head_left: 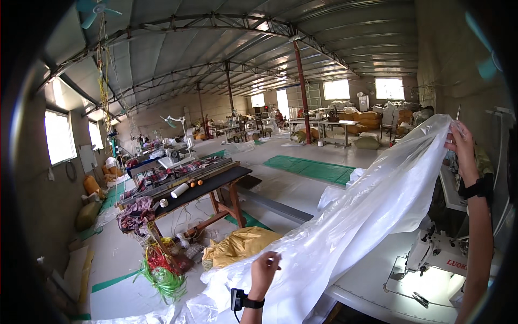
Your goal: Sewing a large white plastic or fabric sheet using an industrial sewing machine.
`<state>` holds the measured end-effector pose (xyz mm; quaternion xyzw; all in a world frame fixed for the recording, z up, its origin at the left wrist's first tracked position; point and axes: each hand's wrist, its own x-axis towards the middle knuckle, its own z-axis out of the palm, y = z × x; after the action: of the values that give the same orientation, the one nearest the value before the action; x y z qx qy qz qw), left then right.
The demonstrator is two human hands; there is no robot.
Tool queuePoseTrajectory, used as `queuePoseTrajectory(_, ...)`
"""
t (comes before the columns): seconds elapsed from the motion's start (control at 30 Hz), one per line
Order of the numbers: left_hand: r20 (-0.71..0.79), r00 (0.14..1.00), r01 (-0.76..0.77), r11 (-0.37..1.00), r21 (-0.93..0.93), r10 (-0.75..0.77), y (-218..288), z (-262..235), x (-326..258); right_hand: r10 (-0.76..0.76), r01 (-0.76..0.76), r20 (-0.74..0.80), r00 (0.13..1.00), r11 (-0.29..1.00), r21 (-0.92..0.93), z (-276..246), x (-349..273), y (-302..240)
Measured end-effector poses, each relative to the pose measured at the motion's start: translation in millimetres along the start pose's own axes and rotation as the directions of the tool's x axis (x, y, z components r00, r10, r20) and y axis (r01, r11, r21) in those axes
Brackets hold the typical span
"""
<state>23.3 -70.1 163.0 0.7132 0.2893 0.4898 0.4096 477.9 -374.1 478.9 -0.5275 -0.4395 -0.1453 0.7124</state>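
With our right hand (461, 143), we're pinching the plastic sheet (367, 216) higher than the sewing machine (438, 252), ideally avoiding snags; whether our left hand (263, 272) is gripping, we cannot tell.

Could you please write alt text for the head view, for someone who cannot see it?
A person's raised right hand holds up one end of a translucent plastic sheet, with the left hand low in front of it. At right is a lit white sewing machine; beyond, a black-topped table under a metal roof.
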Motion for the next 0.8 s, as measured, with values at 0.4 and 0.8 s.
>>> queuePoseTrajectory(0.4, -0.017, 0.975, -0.211, 0.943, 0.257, 0.222, -6, 101, -163, -0.033, 0.032, 0.06, 0.998, 0.999, 0.014, 32, -2, -20)
queuePoseTrajectory(0.8, 0.286, 0.939, 0.101, 0.947, 0.304, -0.192, -111, -81, 37, 0.232, -0.175, 0.278, 0.932, 0.961, -0.215, 27, 7, 57)
